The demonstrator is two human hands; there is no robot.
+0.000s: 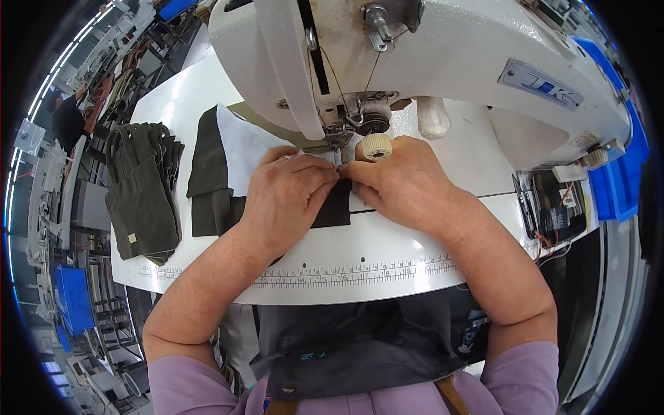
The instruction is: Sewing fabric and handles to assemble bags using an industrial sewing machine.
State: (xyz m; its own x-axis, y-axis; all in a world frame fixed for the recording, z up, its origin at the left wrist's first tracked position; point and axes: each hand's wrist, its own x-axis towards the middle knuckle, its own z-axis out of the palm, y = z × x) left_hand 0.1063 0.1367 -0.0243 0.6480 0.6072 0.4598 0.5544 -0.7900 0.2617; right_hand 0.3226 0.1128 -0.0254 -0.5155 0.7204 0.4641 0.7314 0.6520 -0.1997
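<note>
A white sewing machine stands over the table, its needle area right in front of my fingertips. Under my hands lies a dark olive fabric piece with a white lining showing on top. My left hand is closed, thumb and fingers pinching the fabric's edge just before the presser foot. Close beside it, my right hand is closed on the same edge, below a cream-coloured knob. Their fingertips nearly touch, and they partly hide the edge between them.
A stack of folded dark olive fabric pieces lies on the left of the white table. A printed ruler strip runs along the front edge. At the right are a black tray of small tools and a blue bin.
</note>
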